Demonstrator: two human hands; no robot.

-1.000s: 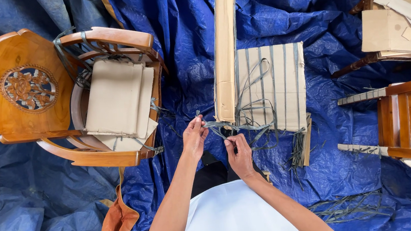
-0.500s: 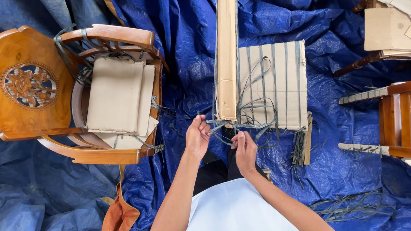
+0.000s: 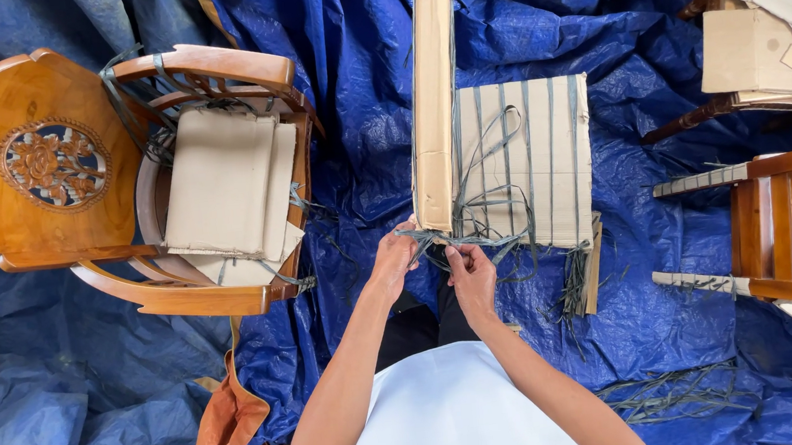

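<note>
Right at the near end of the cardboard-wrapped plank (image 3: 433,103), both hands are working the grey plastic straps (image 3: 475,239). Left hand (image 3: 395,261) is curling its fingers around a strap bundle just below the plank's end; right hand (image 3: 472,278) is pinching a strand beside it. Left of the plank, a carved wooden chair (image 3: 42,169) is lying on blue tarpaulin (image 3: 344,82).
</note>
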